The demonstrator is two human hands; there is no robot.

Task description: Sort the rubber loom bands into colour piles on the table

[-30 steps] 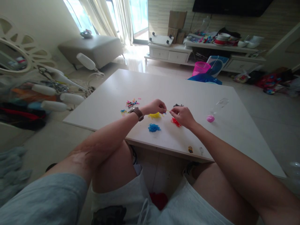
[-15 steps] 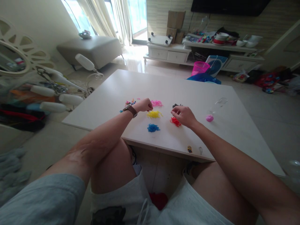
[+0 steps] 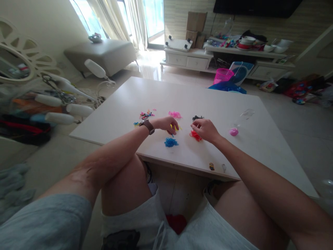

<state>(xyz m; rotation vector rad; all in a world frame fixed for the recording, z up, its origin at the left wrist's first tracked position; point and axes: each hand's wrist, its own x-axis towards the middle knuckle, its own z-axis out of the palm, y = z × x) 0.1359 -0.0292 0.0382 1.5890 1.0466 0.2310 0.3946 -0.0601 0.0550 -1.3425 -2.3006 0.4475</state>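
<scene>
My left hand (image 3: 169, 125), with a watch (image 3: 147, 125) on the wrist, is closed in a pinch above the table, over the yellow loom bands (image 3: 174, 127), which it mostly covers. A small blue loom band (image 3: 172, 135) shows at its fingertips. Just nearer lies a pile of blue loom bands (image 3: 171, 142). My right hand (image 3: 206, 129) hovers at the red loom bands (image 3: 195, 135), thumb and fingers drawn together; anything between them is too small to see. Black loom bands (image 3: 197, 118) lie just beyond it, and pink loom bands (image 3: 175, 114) lie past my left hand.
On the white table (image 3: 104, 114) a mixed-colour pile (image 3: 146, 114) sits beyond my left wrist. A pink round object (image 3: 233, 132) and a clear plastic piece (image 3: 247, 113) are at the right. A small yellow figure charm (image 3: 211, 166) and a clear charm (image 3: 224, 168) lie near the front edge.
My left hand has moved right and toward me, from beside the pink and yellow piles to over the yellow one, and a blue band now shows at its fingertips. My right hand has barely moved.
</scene>
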